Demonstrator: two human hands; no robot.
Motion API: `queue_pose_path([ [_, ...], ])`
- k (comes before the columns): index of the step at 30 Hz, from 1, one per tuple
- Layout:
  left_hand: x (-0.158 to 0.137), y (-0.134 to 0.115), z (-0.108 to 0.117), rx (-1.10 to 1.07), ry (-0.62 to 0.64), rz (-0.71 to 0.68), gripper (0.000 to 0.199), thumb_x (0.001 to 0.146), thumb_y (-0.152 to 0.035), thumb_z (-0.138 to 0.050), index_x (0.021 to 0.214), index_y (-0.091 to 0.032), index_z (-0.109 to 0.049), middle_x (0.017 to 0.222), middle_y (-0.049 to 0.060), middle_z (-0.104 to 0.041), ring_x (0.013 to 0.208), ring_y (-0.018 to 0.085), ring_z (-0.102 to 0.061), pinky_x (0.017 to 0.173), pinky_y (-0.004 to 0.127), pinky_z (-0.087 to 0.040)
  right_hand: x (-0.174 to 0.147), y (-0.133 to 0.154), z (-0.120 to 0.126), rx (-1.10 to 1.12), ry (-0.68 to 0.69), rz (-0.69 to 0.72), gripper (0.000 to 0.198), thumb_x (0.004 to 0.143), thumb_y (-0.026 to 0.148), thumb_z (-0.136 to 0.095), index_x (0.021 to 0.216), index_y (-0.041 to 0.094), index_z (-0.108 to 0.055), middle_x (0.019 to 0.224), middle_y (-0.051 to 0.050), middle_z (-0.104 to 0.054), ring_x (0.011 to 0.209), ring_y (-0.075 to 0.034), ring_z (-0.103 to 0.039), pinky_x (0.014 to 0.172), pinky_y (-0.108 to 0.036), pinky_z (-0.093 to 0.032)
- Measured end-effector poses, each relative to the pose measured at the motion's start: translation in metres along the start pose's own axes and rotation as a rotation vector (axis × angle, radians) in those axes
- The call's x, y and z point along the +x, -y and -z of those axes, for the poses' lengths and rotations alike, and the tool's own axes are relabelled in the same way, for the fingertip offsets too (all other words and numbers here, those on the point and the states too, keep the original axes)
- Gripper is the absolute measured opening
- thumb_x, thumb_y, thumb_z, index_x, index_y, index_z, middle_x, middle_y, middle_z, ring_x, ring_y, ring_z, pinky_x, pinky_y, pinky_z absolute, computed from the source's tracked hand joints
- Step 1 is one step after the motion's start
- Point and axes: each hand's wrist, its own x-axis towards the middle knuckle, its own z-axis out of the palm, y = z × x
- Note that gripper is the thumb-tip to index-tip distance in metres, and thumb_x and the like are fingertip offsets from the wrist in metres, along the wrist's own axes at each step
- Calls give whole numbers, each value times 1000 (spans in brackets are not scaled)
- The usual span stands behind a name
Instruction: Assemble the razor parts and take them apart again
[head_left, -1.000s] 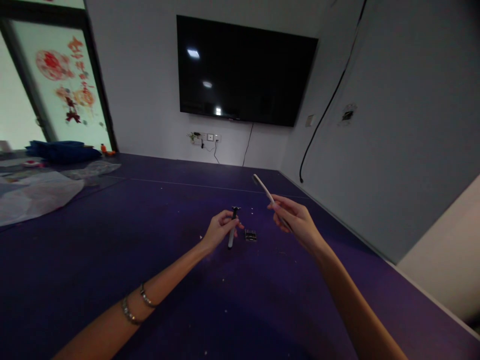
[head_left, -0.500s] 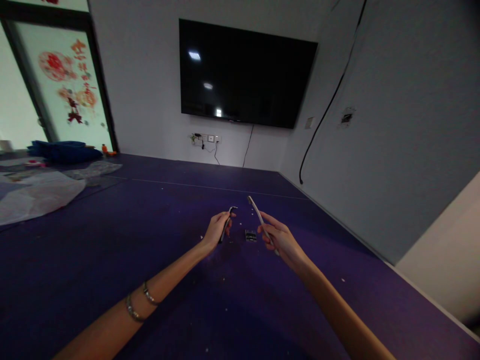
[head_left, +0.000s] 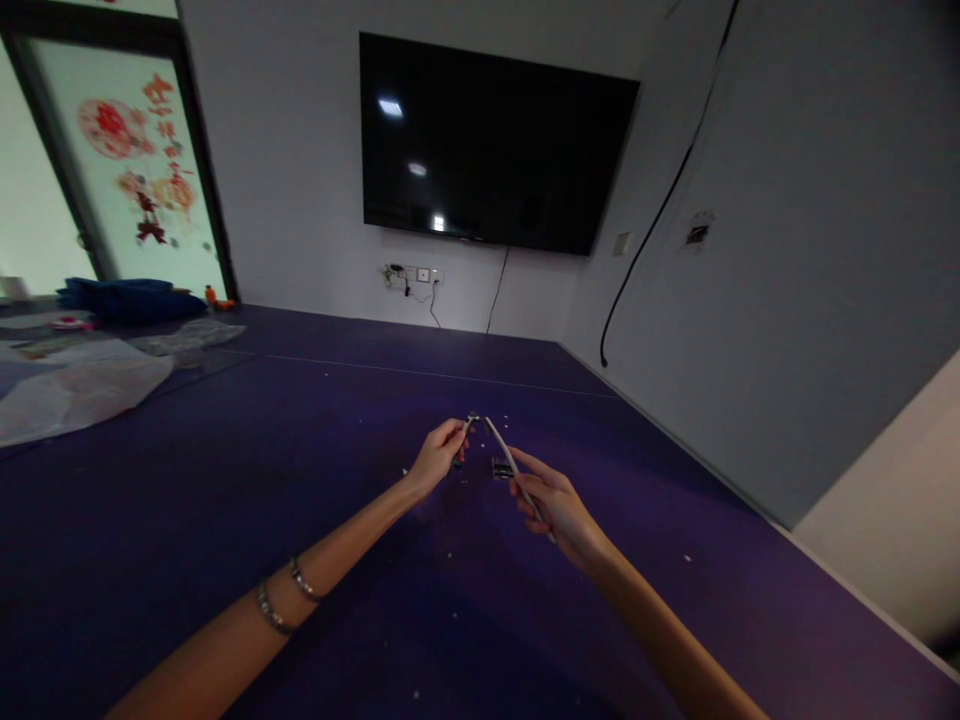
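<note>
A: Specify the work area, largest item first.

B: A purple surface (head_left: 247, 500) extends from near to far. A black television (head_left: 487, 150) is mounted on the far wall. Plastic sheeting (head_left: 90, 385) lies at far left, with a blue cloth (head_left: 131, 300) beyond it.

A: Specify the right-side grip.

B: The right hand (head_left: 553, 505) is closed around the handle of a toothbrush (head_left: 501, 441). The brush head projects beyond the fingers, toward far left; the handle end protrudes on the near side.

A: And the left side?

B: The left hand (head_left: 435, 458) grips a razor (head_left: 468, 426) by its handle. The razor head sits just beyond the fingertips, at the far end, beside the brush head. Contact between the two heads cannot be determined.

A: Any smaller items?

B: A small case (head_left: 502, 468) rests on the surface between the hands, nearer the right; the toothbrush passes across its right edge. White specks (head_left: 688, 558) lie scattered around.
</note>
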Motion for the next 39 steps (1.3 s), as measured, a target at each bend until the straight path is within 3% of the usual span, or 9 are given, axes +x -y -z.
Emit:
queue_pose_path([
  [12, 1, 6, -1, 43, 6, -22, 17, 78, -27, -52, 89, -15, -58, 68, -2, -52, 56, 8, -48, 54, 20, -39, -4, 0, -6, 9, -38, -25, 55, 69, 25, -60, 123, 24, -49, 65, 3, -49, 43, -5, -35, 33, -14, -16],
  [31, -6, 3, -9, -59, 79, 7, 20, 77, -31, -55, 88, -15, -53, 63, -3, -53, 54, 9, -50, 54, 22, -40, -4, 0, -14, 116, -81, 42, 51, 69, 25, -61, 119, 24, -52, 66, 4, -48, 43, -3, -33, 35, -14, -14],
  [39, -6, 7, -8, -164, 28, 69, 20, 77, -31, -56, 90, -16, -53, 67, -1, -55, 56, 9, -53, 57, 24, -43, -11, -14, -31, 238, -99, -38, 52, 68, 23, -62, 119, 24, -51, 64, 4, -48, 44, -4, -34, 35, -14, -13],
])
